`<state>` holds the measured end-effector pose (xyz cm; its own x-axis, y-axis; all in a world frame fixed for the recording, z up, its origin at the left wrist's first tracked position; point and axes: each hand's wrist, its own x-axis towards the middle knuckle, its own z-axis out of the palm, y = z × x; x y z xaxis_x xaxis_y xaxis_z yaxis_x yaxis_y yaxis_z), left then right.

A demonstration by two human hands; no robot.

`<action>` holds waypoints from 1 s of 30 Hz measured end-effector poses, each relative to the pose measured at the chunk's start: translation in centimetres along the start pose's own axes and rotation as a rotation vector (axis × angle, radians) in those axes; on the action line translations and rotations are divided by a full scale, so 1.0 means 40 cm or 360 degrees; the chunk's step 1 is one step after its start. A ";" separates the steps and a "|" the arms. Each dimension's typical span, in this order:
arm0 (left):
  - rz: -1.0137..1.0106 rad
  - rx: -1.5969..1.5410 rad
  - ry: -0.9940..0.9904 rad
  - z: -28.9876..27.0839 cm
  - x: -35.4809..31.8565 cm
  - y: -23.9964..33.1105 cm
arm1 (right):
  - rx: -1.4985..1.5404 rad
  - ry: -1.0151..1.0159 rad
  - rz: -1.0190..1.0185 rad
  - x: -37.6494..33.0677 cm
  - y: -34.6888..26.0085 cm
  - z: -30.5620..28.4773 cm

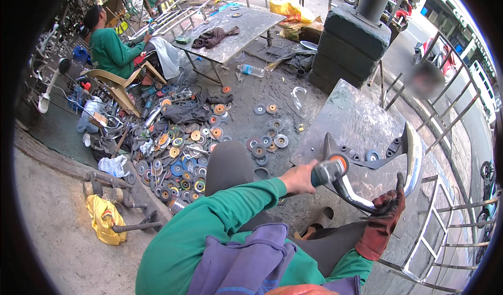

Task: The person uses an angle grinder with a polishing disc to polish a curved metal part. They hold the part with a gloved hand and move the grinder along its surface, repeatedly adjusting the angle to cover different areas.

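My bare left hand [298,179] is closed round the dark body of an angle grinder [324,173]. Its orange-rimmed head lies against, or just above, a curved metal piece [346,190], part black and part bright. My right hand [385,214], in a dark red glove, grips the near bend of that piece, thumb pointing up along it. The piece rests on a worn metal-topped table [335,111]. Inside its curve lie a blue-rimmed disc [372,155] and several small dark rings [356,157]. The grinder's working face is partly hidden.
Used grinding discs [178,166] cover the floor at left. A seated person in green [112,51] works beside another metal table [251,25]. A concrete post base [348,48] stands beyond my table; metal frames [440,227] are at right. A yellow bag [104,216] lies lower left.
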<state>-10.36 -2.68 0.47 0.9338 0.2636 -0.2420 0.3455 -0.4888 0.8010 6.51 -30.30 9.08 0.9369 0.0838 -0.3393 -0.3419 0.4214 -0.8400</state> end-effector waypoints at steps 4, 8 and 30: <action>0.0074 0.0085 -0.0203 0.005 -0.023 0.018 | 0.0059 -0.0013 0.0019 -0.015 -0.003 0.018; -0.0077 -0.0067 0.0035 -0.018 0.020 0.000 | 0.0007 0.0035 -0.0044 -0.021 -0.004 0.018; -0.0105 -0.0105 0.0300 -0.036 0.098 -0.059 | 0.0168 -0.0142 0.0044 0.025 0.008 -0.025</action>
<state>-7.64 0.68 -1.59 0.8733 0.4471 -0.1936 0.3930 -0.4116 0.8223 7.26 -30.98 8.08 0.9316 0.1750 -0.3186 -0.3625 0.5101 -0.7800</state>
